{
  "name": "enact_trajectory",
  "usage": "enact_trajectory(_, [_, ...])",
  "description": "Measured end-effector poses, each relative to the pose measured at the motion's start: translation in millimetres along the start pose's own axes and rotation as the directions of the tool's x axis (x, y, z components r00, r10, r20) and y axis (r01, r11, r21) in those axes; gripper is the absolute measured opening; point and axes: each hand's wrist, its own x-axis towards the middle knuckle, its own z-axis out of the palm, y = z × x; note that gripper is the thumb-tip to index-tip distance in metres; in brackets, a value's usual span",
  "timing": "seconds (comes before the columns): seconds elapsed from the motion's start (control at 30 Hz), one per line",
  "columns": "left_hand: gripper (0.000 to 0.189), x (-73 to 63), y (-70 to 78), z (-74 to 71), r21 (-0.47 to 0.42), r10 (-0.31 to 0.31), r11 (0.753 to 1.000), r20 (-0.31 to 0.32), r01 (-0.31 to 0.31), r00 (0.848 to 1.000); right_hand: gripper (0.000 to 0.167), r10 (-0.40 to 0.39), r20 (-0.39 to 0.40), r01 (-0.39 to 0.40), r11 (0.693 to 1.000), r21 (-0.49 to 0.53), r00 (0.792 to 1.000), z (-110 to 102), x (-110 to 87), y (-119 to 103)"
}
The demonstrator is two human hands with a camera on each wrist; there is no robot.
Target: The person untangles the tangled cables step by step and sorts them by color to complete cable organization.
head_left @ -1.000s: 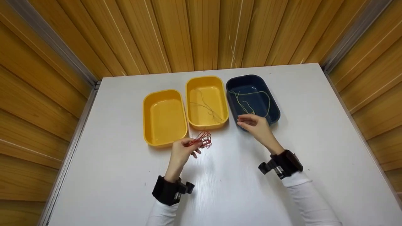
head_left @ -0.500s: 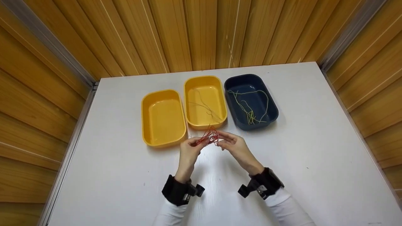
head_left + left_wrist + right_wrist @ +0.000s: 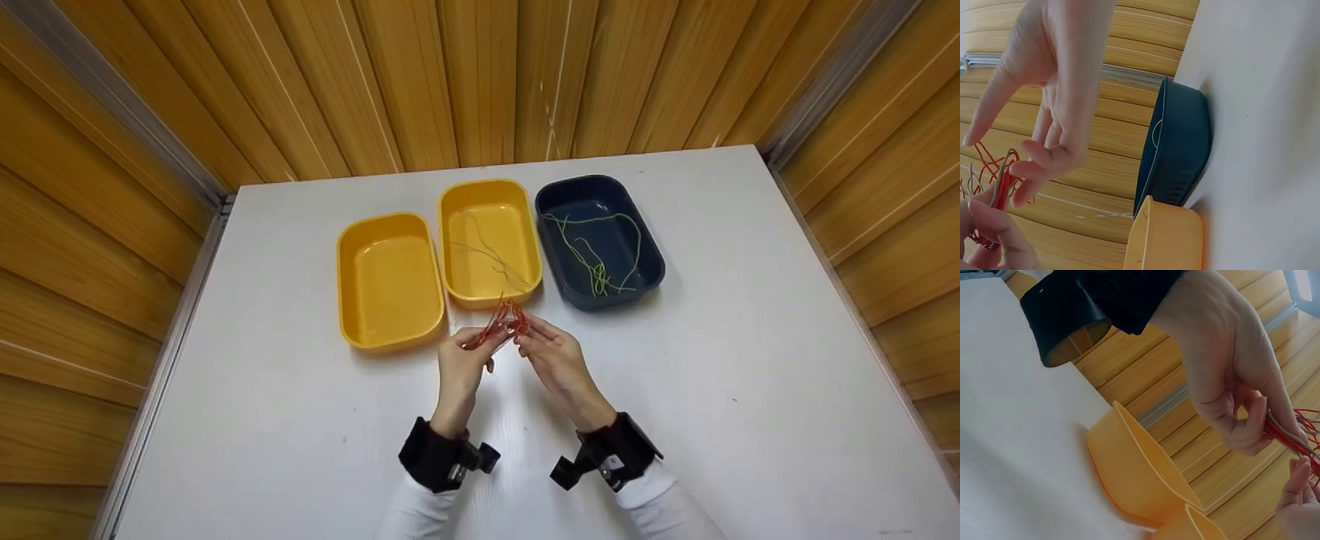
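Between the two hands, in front of the middle yellow bin, is a tangled bundle of thin red and grey cord (image 3: 507, 318). My left hand (image 3: 461, 365) pinches the bundle between thumb and fingers, as the right wrist view shows on the left hand (image 3: 1230, 377). From the other side my right hand (image 3: 556, 364) meets the loops with thumb and fingertips. In the left wrist view the right hand (image 3: 1067, 84) has its bent fingers at the strands, and loose ends stick up past them. Parts of the bundle are hidden behind the fingers.
Three bins stand in a row on the white table (image 3: 285, 420). The left yellow bin (image 3: 390, 281) shows a bare floor. Thin pale strands lie in the middle yellow bin (image 3: 480, 277). A dark blue bin (image 3: 574, 214) holds yellow-green cord (image 3: 598, 276). Wood-panelled walls (image 3: 480, 82) surround the table.
My right hand has come from the dark blue bin, leaving the yellow-green cord there, over to the red and grey cord. My left hand has moved slightly right with the bundle.
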Motion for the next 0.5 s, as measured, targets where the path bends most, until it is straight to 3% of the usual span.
enact_trajectory(0.13, [0.019,-0.3,-2.0,5.4,-0.023,0.012,1.000,-0.020,-0.012,1.000,0.055,-0.018,-0.072,0.020,0.999,0.034,0.997,6,2.3,2])
enact_trajectory(0.27, [0.018,-1.4,-4.0,9.5,-0.017,0.030,0.999,-0.005,-0.030,1.000,0.034,-0.013,-0.162,0.020,0.999,0.041,0.987,9,6.2,4])
enact_trajectory(0.37, [0.018,-2.9,-5.1,11.0,-0.022,0.033,0.999,0.026,-0.033,0.999,0.022,-0.019,-0.219,0.018,1.000,-0.004,0.976,8,8.6,5])
enact_trajectory(0.5, [0.019,-4.2,-5.7,9.1,0.002,0.030,1.000,0.065,-0.031,0.997,0.023,-0.078,-0.230,0.047,0.989,-0.138,0.970,1,11.1,7])
